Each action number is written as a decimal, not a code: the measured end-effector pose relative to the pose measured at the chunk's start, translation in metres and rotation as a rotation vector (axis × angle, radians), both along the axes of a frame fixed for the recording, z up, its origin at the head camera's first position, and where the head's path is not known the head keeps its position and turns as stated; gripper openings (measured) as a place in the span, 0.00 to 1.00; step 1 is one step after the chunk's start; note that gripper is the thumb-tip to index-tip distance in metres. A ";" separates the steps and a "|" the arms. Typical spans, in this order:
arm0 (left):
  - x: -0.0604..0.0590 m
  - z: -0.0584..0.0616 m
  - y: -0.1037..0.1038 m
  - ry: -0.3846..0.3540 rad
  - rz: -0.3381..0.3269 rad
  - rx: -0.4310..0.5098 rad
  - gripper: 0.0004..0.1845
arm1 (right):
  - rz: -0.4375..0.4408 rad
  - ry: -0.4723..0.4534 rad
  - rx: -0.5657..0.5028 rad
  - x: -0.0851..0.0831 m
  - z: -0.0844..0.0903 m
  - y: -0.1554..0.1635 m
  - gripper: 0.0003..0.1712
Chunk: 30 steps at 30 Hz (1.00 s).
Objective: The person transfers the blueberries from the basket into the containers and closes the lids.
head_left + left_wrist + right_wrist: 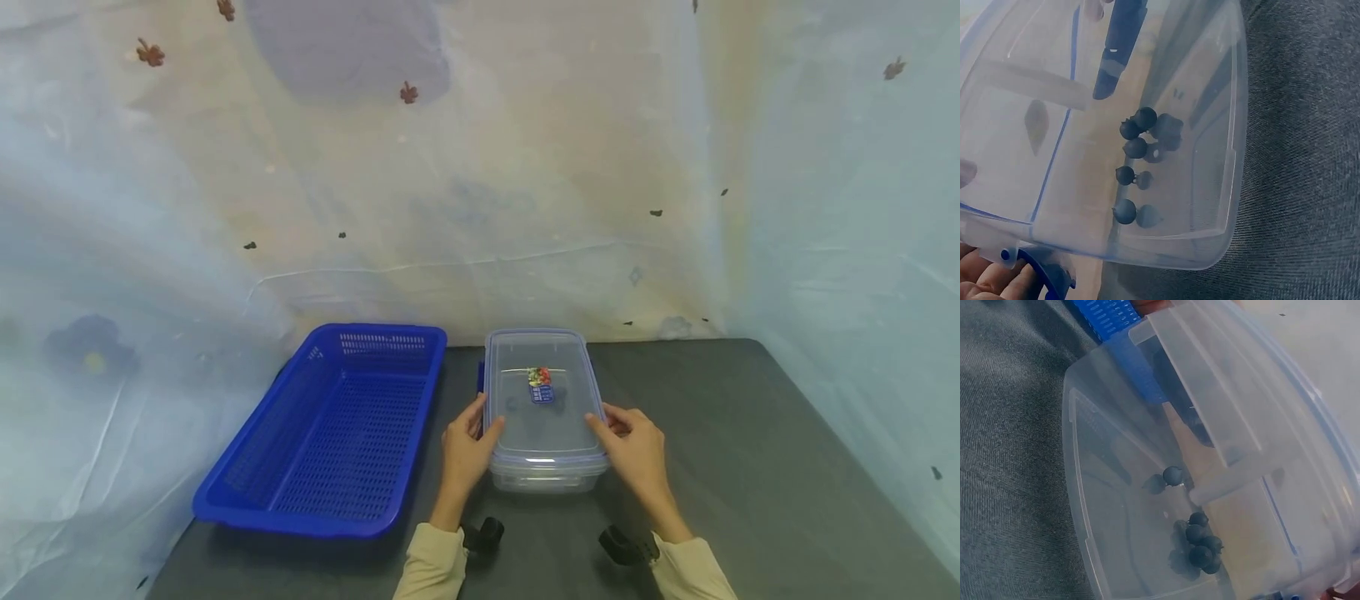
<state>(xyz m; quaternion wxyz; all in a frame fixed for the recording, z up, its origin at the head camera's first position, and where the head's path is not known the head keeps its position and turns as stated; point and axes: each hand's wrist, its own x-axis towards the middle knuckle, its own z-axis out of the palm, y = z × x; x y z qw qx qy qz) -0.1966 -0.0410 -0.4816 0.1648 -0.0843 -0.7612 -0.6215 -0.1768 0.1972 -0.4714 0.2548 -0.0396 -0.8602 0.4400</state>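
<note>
A clear plastic food container [547, 482] stands on the table, its translucent lid [525, 429] on top with a small colourful sticker [540, 385]. My left hand [465, 446] grips its left side, thumb on the lid's edge and fingers down by a blue side latch [1054, 275], which hangs outward in the left wrist view. On the opposite side my right hand [636, 446] holds it the same way, thumb over the lid rim. Through the clear wall several small dark blueberries [1125, 211] show inside, some clustered together, others apart.
To the left of the container sits a large blue perforated basket [300, 521], close beside my left hand. Both rest on a dark grey tabletop [727, 467]. A pale patterned sheet [487, 167] hangs behind the table and along its sides.
</note>
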 end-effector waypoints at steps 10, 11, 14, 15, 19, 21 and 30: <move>-0.008 -0.005 0.004 -0.004 0.045 0.029 0.24 | 0.081 -0.119 -0.087 -0.006 -0.003 0.006 0.28; -0.009 -0.005 0.005 -0.009 0.050 0.033 0.24 | 0.100 -0.161 -0.125 -0.008 -0.005 0.007 0.31; -0.013 -0.008 0.007 -0.052 0.049 0.072 0.29 | 0.162 -0.290 -0.271 -0.012 -0.008 0.012 0.40; -0.015 -0.009 0.007 -0.081 0.039 0.094 0.32 | 0.186 -0.331 -0.331 -0.013 -0.009 0.013 0.44; -0.020 -0.016 0.005 -0.281 -0.081 0.291 0.46 | 0.346 -0.431 -0.702 -0.022 -0.017 0.018 0.52; -0.023 -0.020 0.004 -0.370 -0.154 0.416 0.44 | 0.428 -0.450 -0.901 -0.026 -0.022 0.019 0.46; -0.017 -0.008 0.007 -0.283 -0.067 0.386 0.36 | 0.358 -0.264 -0.850 -0.025 -0.014 0.014 0.41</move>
